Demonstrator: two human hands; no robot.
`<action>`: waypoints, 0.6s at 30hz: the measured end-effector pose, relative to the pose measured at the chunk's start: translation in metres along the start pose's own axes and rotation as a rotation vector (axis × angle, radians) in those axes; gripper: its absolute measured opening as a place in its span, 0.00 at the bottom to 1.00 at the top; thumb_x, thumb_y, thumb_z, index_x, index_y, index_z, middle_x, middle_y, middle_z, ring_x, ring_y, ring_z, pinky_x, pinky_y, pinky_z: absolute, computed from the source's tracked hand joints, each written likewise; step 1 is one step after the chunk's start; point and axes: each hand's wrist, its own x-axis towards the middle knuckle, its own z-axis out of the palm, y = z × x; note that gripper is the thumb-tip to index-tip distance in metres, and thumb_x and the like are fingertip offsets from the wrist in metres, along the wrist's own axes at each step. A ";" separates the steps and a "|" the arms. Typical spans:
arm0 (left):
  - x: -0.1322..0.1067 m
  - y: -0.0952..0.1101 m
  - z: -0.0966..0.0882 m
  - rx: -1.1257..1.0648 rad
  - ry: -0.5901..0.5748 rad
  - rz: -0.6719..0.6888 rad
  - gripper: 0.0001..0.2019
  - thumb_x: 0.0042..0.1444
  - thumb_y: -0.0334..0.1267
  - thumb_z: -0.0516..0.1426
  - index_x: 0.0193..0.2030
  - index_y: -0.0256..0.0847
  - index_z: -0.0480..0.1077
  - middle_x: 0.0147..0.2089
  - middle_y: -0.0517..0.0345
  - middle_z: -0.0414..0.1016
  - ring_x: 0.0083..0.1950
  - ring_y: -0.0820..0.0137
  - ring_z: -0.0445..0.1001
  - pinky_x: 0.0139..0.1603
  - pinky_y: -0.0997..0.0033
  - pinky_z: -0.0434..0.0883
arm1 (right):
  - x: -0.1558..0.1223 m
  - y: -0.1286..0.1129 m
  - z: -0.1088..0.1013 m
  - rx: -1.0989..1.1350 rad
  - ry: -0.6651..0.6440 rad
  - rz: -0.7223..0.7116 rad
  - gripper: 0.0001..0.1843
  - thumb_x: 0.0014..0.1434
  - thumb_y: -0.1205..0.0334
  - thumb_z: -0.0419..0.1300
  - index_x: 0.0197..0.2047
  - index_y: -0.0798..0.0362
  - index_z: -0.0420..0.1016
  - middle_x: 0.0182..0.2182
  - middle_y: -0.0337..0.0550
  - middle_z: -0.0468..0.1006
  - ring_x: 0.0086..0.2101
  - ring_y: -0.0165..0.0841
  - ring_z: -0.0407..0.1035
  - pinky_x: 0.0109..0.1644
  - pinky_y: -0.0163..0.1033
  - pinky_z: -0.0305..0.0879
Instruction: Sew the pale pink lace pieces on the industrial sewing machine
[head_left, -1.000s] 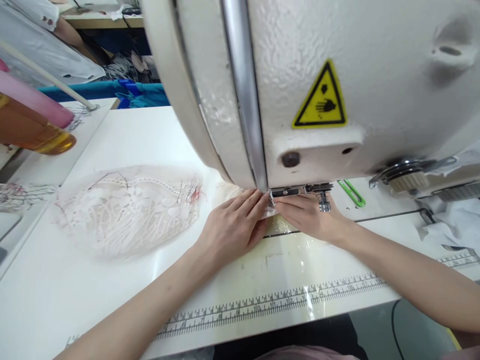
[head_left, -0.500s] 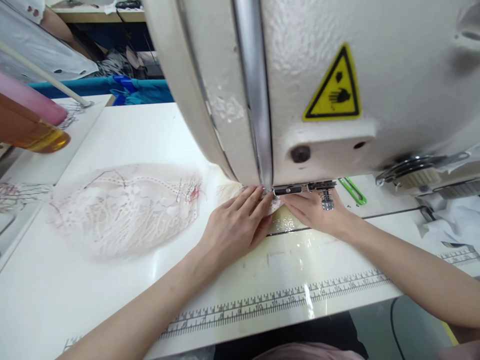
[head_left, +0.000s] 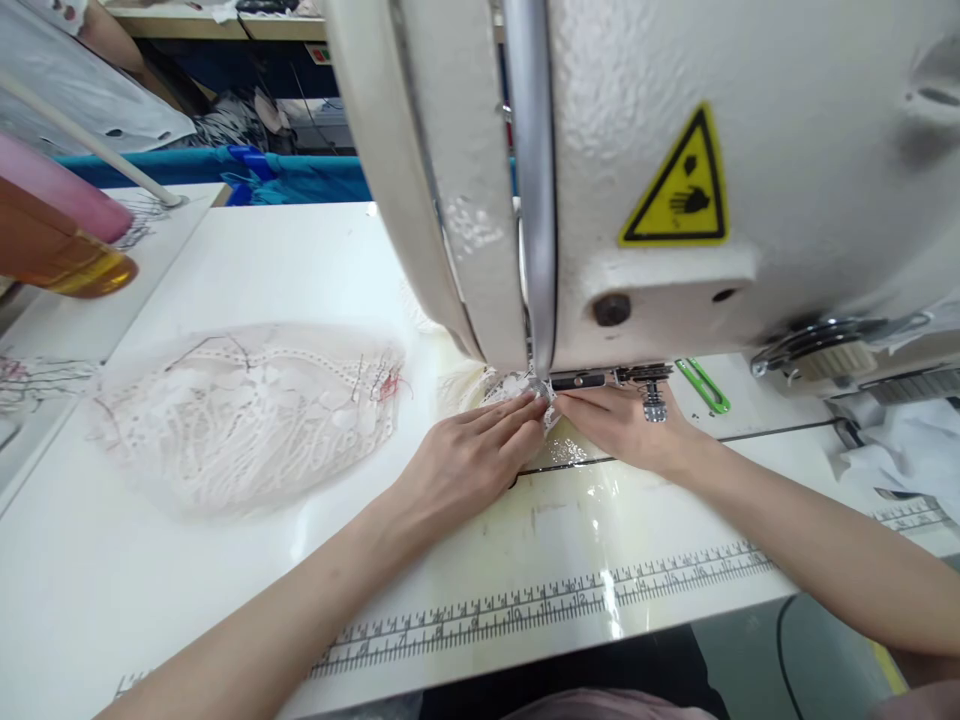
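Observation:
A piece of white lace (head_left: 480,388) lies under the head of a sewing machine (head_left: 652,180), mostly hidden by my hands and the machine. My left hand (head_left: 480,445) rests flat on it from the left, fingers stretched toward the needle area, thumb out of sight. From the right, my right hand (head_left: 630,425) has its fingertips together at the lace's edge, close to the left fingertips. A dark metal attachment (head_left: 600,380) partly covers the right fingers. Farther left lies a larger white lace piece (head_left: 255,420) with loose red and dark threads.
Right of the machine's needle area lies a green thread snipper (head_left: 703,385). A ruler strip (head_left: 517,612) runs along the table's front edge. Thread cones (head_left: 60,235) stand at the left. White cloth (head_left: 911,445) lies at the far right. Another person's arm (head_left: 112,40) shows behind.
My left hand has flattened and shifted slightly down, uncovering more of the lace beside the needle area. The right fingertips have moved slightly left. The view has shifted a little.

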 end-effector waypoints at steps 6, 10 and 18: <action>-0.002 -0.009 -0.002 -0.046 0.001 -0.041 0.12 0.62 0.26 0.49 0.49 0.33 0.70 0.52 0.52 0.77 0.54 0.66 0.76 0.52 0.66 0.78 | 0.001 -0.001 -0.003 0.042 -0.097 -0.173 0.14 0.60 0.76 0.52 0.42 0.50 0.72 0.42 0.36 0.78 0.39 0.26 0.69 0.40 0.35 0.64; -0.001 -0.012 -0.001 -0.037 0.028 -0.045 0.12 0.62 0.26 0.49 0.47 0.33 0.71 0.49 0.52 0.79 0.53 0.66 0.76 0.53 0.67 0.77 | 0.004 -0.013 -0.009 -0.011 -0.095 -0.172 0.14 0.61 0.77 0.52 0.42 0.49 0.72 0.41 0.35 0.78 0.41 0.26 0.69 0.44 0.35 0.64; -0.001 -0.012 0.000 -0.033 0.021 -0.043 0.11 0.63 0.28 0.50 0.48 0.34 0.71 0.53 0.50 0.76 0.56 0.63 0.74 0.54 0.64 0.77 | 0.006 -0.019 -0.006 -0.055 0.036 -0.185 0.12 0.60 0.77 0.55 0.36 0.50 0.73 0.35 0.31 0.79 0.40 0.24 0.69 0.44 0.34 0.63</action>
